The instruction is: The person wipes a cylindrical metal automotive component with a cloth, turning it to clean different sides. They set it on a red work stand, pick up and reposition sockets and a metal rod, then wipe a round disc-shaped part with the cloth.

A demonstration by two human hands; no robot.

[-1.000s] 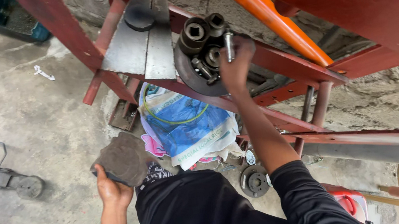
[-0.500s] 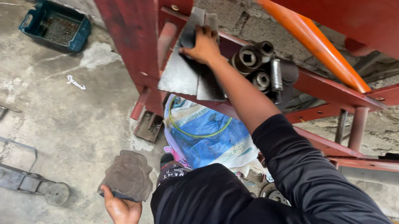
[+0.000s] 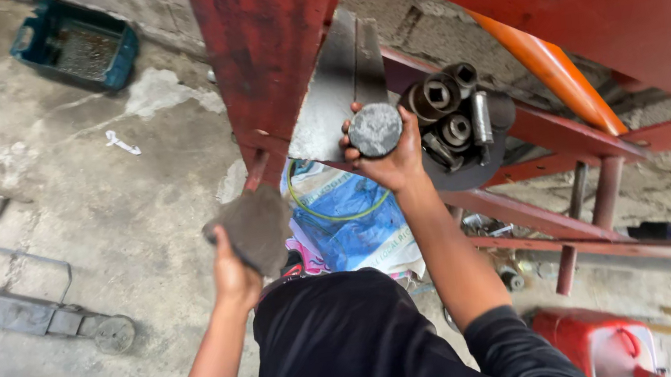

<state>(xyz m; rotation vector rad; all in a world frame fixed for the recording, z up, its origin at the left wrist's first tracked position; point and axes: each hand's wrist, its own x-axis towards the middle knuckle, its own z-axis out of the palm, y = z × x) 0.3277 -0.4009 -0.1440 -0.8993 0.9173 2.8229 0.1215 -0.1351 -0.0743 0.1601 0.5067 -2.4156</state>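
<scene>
Both hands grip: right hand (image 3: pixel 389 158) holds a round dark steel disc (image 3: pixel 375 129); left hand (image 3: pixel 233 270) clutches a flat grey worn pad (image 3: pixel 257 225) nearer left.

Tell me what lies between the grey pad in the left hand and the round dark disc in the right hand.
Head view: no object bridges them. Between the flat grey pad and the round dark metal disc, only the blue-and-white printed sack on the floor shows behind.

The right hand (image 3: pixel 389 158) grips a round metal disc (image 3: pixel 375 129) beside a cluster of sockets (image 3: pixel 448 114) — the left hand (image 3: pixel 233 275) holds a flat grey pad (image 3: pixel 251 226).
</scene>
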